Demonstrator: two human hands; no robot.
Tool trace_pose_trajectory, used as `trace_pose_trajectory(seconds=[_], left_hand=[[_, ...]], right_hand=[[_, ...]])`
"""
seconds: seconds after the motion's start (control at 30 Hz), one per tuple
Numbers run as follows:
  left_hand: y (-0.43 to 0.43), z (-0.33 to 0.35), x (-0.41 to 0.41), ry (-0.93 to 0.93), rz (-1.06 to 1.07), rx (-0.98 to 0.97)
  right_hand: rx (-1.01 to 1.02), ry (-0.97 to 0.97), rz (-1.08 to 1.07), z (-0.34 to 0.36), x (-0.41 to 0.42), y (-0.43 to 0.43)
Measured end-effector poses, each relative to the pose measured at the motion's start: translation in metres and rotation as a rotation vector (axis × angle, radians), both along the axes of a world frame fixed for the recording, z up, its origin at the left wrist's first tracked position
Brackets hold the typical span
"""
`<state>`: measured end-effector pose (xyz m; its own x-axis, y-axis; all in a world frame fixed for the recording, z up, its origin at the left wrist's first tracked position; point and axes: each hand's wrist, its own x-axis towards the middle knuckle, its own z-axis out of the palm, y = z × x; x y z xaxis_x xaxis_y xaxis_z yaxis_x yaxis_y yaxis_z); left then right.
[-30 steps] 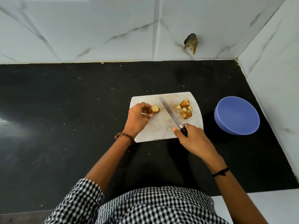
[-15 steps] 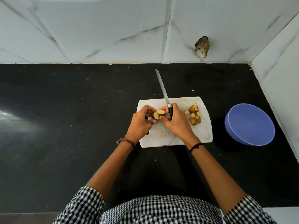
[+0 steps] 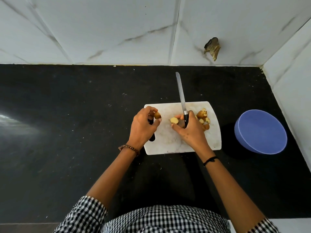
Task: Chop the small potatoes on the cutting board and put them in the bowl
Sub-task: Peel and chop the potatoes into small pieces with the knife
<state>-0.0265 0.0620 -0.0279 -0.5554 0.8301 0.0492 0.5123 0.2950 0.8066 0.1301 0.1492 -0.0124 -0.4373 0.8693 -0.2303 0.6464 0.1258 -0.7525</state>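
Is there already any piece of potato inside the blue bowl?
No. The blue bowl shows only its bare inside, while the chopped pieces lie on the cutting board.

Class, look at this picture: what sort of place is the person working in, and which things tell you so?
Most likely a home kitchen: a black stone countertop against marble-look wall tiles, with a white cutting board, cut potato pieces, a knife and a blue bowl.

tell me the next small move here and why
Probably set the potato half in the right hand flat on the cutting board and bring the knife down to it. The blade points away past the board's far edge, that hand pinches the half beside the handle, and the left hand holds the other half.
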Motion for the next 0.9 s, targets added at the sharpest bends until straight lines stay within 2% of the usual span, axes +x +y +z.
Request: trace_pose_trajectory(seconds=[0.13,0.4,0.5,0.6,0.7,0.8,0.9], left_hand=[[0.008,-0.004,-0.007,0.301,0.000,-0.122],[0.012,-0.009,-0.009,0.416,-0.064,-0.206],[0.007,-0.005,-0.004,0.473,-0.086,-0.148],[0.004,0.000,0.005,0.382,-0.258,-0.058],[0.006,0.003,0.016,0.134,-0.407,-0.073],[0.012,0.002,0.024,0.018,-0.424,-0.074],[0.014,-0.001,0.028,0.024,-0.384,-0.057]], right_hand=[[-0.036,0.045,-0.045,-0.001,0.012,-0.004],[-0.100,0.095,-0.111,-0.003,0.023,-0.008],[-0.111,0.094,-0.131,-0.005,0.024,-0.007],[-0.122,0.104,-0.123,-0.007,0.025,-0.005],[-0.131,0.119,-0.104,-0.011,0.025,-0.003],[-0.123,0.128,-0.094,-0.011,0.025,-0.002],[-0.100,0.086,-0.069,-0.010,0.027,-0.001]])
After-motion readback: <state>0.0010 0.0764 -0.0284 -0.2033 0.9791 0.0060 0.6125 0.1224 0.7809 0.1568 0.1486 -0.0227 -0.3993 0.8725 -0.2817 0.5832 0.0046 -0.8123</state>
